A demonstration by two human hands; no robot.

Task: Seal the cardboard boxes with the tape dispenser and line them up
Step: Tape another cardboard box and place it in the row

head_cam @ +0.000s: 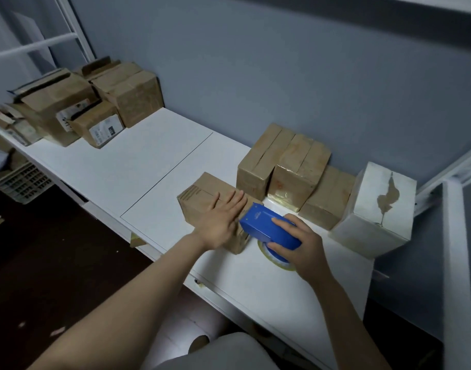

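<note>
Your right hand [299, 244] gripping the blue tape dispenser [269, 228], long axis pointing away-left onto the box [202, 198], your left hand [221, 220] lying flat on its top.

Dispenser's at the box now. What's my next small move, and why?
Probably run the tape dispenser along the top of the box, with the left hand pressing flat to steady it. The right hand grips the dispenser with its front edge at the box's right end, right beside the left hand, so that hand may need to slide clear.

Blue tape dispenser [269, 228] against brown box [202, 196]
</note>
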